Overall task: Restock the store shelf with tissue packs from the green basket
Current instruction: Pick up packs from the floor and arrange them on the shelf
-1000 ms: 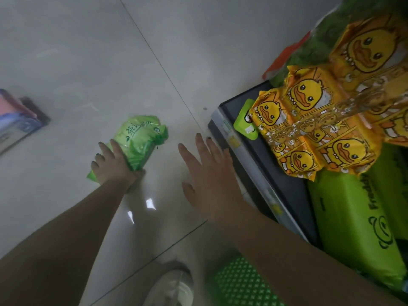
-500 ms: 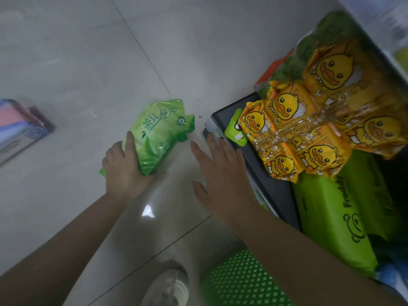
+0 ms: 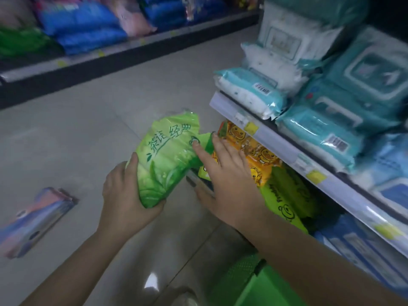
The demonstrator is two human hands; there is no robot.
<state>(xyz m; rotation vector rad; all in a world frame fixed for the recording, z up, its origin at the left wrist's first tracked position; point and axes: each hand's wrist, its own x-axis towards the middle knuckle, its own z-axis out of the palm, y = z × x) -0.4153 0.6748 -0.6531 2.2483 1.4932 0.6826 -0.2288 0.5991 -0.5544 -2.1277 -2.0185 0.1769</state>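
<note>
The left hand (image 3: 130,195) is wrapped around the lower end of the green tissue pack (image 3: 167,157), held above the floor just left of the shelf (image 3: 278,140), its top end reaching the yellow duck packs (image 3: 254,151) on the bottom level. The right hand (image 3: 227,173) has straight, spread fingers, its forefinger touching the pack's upper right corner. The green basket (image 3: 254,283) sits below the right forearm, beside the shelf.

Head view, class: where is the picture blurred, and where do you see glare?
Head view: far shelf and its blue packs are smeared; green tissue pack stays readable; glare spot on the floor; plastic sheen on teal packs.
</note>
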